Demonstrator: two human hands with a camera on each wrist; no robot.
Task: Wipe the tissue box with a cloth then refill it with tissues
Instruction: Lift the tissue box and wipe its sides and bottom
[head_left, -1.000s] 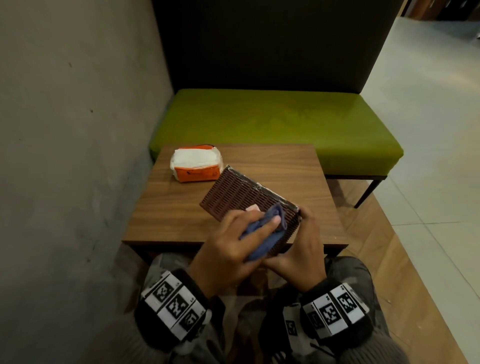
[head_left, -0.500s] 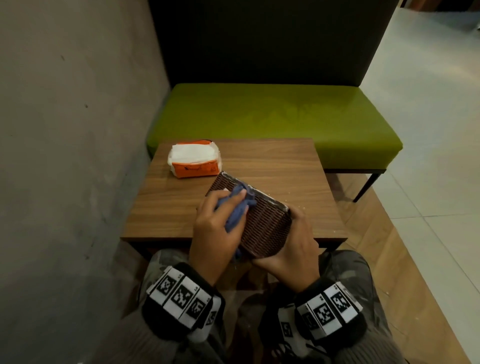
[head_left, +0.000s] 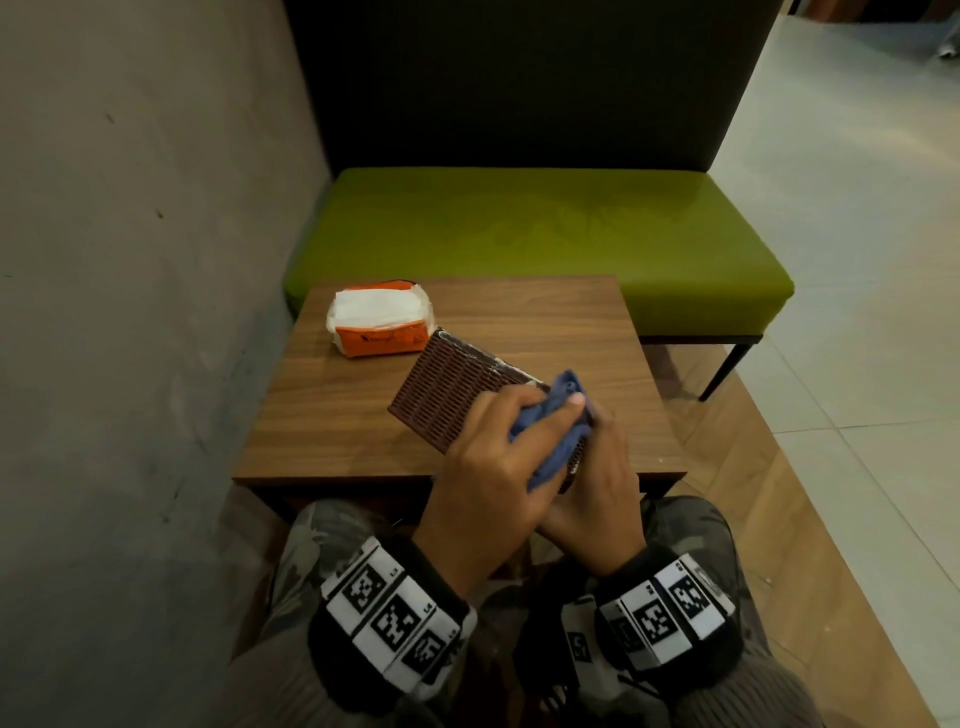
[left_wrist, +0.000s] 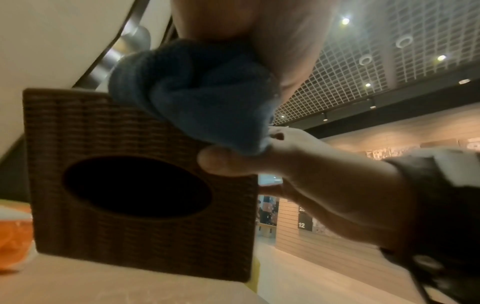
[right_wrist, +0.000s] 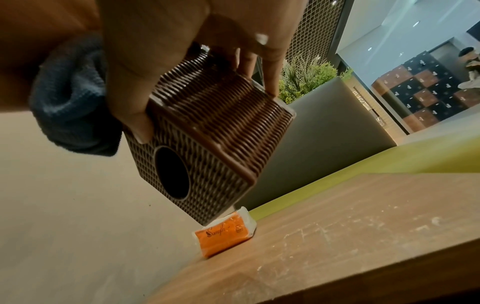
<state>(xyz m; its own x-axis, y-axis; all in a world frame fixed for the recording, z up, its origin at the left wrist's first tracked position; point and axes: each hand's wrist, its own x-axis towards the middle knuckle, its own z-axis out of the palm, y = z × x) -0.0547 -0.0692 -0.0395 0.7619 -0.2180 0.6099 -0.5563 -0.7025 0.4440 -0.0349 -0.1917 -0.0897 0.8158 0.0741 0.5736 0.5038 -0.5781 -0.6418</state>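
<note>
Head view: from above, looking forward and down past both wrists onto the table (head_left: 363, 415), bench (head_left: 519, 234) beyond the far edge, wall on the left. Left wrist view: very near, low by the tabletop, facing up along the hand at the box (left_wrist: 130, 185) with its oval opening; ceiling grid behind, somewhat blurred. Right wrist view: also close, tilted, looking from near the front edge across the tabletop toward the far left corner. Shared by all three: box, cloth (head_left: 550, 431), and probably the orange pack (right_wrist: 224, 234).
</note>
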